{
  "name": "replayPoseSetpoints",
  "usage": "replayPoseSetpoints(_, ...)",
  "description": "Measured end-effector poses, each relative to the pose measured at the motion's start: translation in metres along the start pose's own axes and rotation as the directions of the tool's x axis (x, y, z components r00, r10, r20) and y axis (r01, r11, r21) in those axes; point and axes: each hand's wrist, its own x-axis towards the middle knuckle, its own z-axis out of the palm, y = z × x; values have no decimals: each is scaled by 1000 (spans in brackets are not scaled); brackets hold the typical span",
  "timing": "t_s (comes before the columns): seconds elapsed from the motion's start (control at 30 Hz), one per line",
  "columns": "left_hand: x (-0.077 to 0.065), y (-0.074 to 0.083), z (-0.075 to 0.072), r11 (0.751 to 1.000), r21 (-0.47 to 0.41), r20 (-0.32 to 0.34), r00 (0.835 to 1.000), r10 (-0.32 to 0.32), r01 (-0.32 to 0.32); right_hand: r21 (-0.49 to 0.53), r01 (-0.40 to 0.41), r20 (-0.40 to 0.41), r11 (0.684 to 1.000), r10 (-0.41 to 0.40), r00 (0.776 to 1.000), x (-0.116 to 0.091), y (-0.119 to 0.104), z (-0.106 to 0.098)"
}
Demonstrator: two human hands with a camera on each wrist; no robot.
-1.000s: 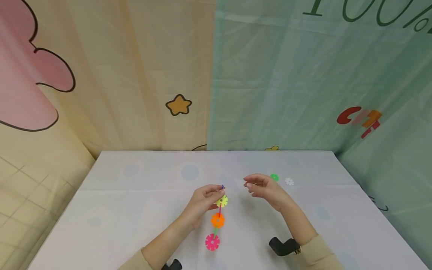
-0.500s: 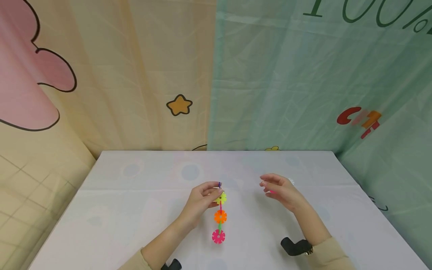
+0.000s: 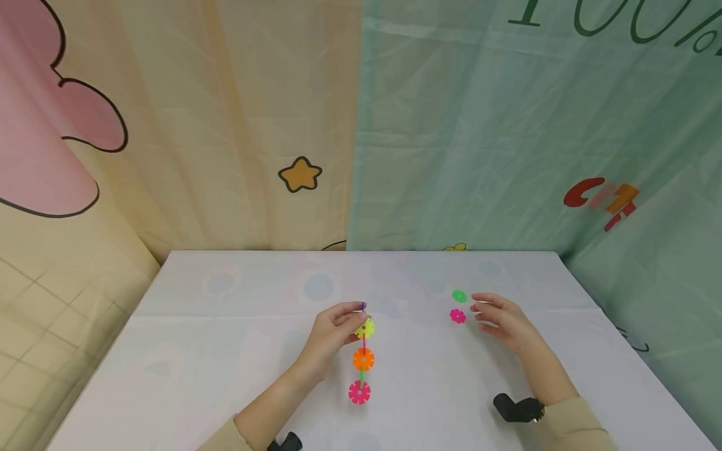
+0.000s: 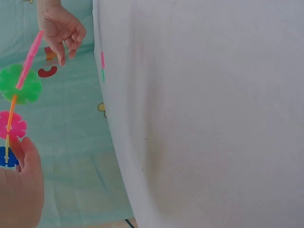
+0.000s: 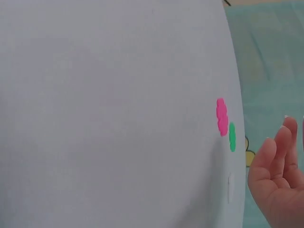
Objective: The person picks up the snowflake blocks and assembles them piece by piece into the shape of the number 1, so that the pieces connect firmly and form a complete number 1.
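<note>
Fingers of the left hand (image 3: 328,339) pinch the top of a flower-disc chain (image 3: 368,363), which trails below; farther right, a pink disc (image 3: 457,316) and a green disc (image 3: 459,295) now lie uncovered, unlinked, since the right hand (image 3: 506,319), fingers loosely spread and seemingly empty, has moved right.

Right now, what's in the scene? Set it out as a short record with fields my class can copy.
Left hand: pinches a chain of flower discs
Right hand: raised above the table, apparently holding nothing
Loose on table: green disc, pink disc, white disc
Hidden in head view: white disc
</note>
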Motion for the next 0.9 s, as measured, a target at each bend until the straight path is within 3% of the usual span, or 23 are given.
replayPoseSetpoints(0.3,-1,3,-2,1000,-19,-7,1000,-9,9,21,-53,-92,998,54,994,8,9,-23)
replayPoseSetpoints(0.57,-1,4,-2,1000,-14,-8,1000,-1,1,-82,-65,-191,994,49,980,18,13,-30)
replayPoseSetpoints(0.7,-1,4,-2,1000,-10,-12,1000,3,-4,-108,-83,-262,991,52,964,24,18,-33)
replayPoseSetpoints(0.9,-1,5,-2,1000,-16,-25,1000,5,-6,-127,-116,-385,985,59,921,34,22,-34)
